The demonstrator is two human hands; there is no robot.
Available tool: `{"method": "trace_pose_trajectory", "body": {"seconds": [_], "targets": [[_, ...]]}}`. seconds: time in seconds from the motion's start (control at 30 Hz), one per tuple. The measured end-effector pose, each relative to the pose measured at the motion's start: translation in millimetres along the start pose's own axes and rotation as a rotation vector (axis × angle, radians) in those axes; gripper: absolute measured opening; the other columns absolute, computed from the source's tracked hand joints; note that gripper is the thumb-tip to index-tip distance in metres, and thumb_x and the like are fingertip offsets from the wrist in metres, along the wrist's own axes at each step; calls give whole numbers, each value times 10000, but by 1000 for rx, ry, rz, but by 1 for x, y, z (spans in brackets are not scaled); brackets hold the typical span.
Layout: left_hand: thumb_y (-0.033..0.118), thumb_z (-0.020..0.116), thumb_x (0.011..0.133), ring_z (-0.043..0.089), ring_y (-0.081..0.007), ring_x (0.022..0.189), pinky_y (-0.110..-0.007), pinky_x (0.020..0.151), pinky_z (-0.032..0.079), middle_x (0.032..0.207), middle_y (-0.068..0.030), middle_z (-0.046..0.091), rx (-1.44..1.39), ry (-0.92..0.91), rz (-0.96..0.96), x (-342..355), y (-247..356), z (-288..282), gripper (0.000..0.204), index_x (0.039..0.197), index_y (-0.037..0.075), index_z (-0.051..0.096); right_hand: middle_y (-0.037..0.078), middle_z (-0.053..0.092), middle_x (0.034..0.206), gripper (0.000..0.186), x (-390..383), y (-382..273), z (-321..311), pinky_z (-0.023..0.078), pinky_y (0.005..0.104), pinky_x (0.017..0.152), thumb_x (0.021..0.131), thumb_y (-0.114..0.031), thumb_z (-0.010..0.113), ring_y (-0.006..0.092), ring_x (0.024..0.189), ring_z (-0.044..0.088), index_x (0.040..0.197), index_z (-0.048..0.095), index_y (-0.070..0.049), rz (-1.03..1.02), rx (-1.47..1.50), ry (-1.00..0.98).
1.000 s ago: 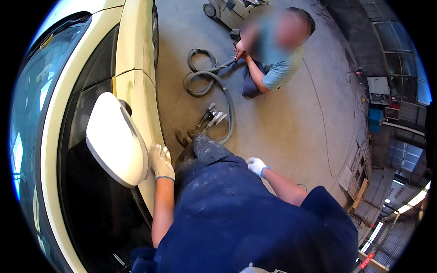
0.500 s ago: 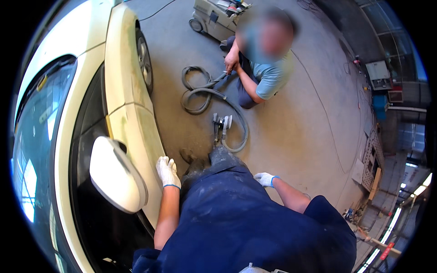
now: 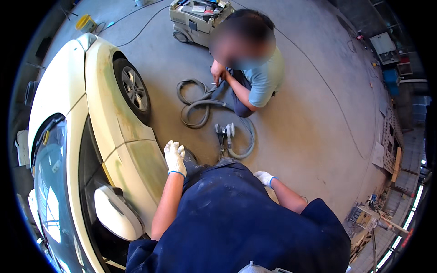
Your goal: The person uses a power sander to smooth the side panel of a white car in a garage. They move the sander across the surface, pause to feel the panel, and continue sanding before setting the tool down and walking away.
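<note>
My left hand [image 3: 175, 158], in a white knit glove with a blue cuff, hangs beside the cream car's front door [image 3: 145, 157]. Its fingers are loosely bent and a little apart, with nothing in them. My right hand [image 3: 265, 178], gloved the same way, is at my right side against my dark blue clothing; its fingers are mostly hidden. On the floor ahead of my legs is a round-pad sander [image 3: 226, 131], joined to a grey hose [image 3: 196, 103] that lies in loops. Neither hand touches either one.
A person in a light blue shirt [image 3: 265, 86] crouches ahead, hands together. Behind stands a wheeled extractor unit [image 3: 193, 25] with items on top. The car's side mirror [image 3: 117, 213] juts out at my left. A yellow bucket [image 3: 85, 22] and a thin cable [image 3: 314, 63] are on the floor.
My view has shifted, showing more of the car's front wheel and the yellow bucket. My left hand has moved slightly forward, away from the car's side. My right hand stays at my side.
</note>
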State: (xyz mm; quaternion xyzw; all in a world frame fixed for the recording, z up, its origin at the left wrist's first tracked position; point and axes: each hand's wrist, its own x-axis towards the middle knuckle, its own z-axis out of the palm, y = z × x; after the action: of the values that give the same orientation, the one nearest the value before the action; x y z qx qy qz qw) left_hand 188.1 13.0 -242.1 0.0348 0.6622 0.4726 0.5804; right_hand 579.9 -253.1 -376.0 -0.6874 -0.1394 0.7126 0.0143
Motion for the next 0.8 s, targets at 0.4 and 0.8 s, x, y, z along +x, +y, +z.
{"method": "trace_pose_trajectory", "body": {"seconds": [0.4,0.8], "targets": [[183,683,1023,628,-118,850,-258,683,490,1098,-4,648,76,-30,-30,214,154,57,351,1343,133,548,59,732,896,326,64,-257,44,566,345,598,901,-79,773,175,716,705,1213,676,-90,15,317,320],[222,655,1038,637,-107,858,-250,714,504,1154,-40,639,167,117,42,317,306,25,509,1497,87,482,72,727,906,364,63,-569,102,533,323,660,913,-48,711,151,742,661,1271,685,12,-323,68,153]]}}
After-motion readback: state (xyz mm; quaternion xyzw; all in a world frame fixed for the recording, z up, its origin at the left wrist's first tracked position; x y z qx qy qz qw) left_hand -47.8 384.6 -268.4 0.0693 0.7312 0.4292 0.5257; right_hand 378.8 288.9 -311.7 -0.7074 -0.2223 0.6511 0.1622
